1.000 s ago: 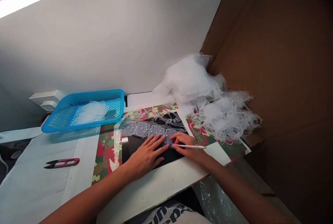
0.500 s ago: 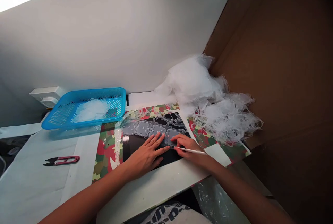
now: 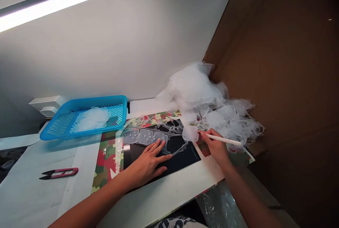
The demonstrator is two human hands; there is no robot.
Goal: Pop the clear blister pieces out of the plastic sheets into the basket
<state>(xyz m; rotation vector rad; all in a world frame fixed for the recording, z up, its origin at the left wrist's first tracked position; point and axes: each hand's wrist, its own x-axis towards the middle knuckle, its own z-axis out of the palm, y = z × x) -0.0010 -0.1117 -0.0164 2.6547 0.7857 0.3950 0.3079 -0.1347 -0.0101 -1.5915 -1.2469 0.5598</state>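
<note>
My left hand (image 3: 150, 162) lies flat with fingers spread, its fingertips pressing a clear, thin plastic strip of square pads (image 3: 145, 137) onto a black mat (image 3: 182, 161). At the strip's right end an open loop of clear frame stands without a pad inside. To the right, my right hand (image 3: 215, 147) is closed around a slim white pen-like tool (image 3: 225, 139), whose rear end points right. A loose translucent square pad (image 3: 190, 133) is at its fingertips, apparently pinched there. The tool's tip is too small to make out.
A blue perforated basket (image 3: 123, 115) holding translucent pads (image 3: 92, 118) stands at the left. Red-handled thread snips (image 3: 59, 173) lie in front of it. A pile of white translucent sheets (image 3: 193, 83) and tangled clear offcuts (image 3: 235, 118) sit back right, beside a brown cardboard wall (image 3: 286, 79).
My right hand has moved right, away from the strip, with the white tool and a pad that came out of its right end. My left hand stays pressed on the strip.
</note>
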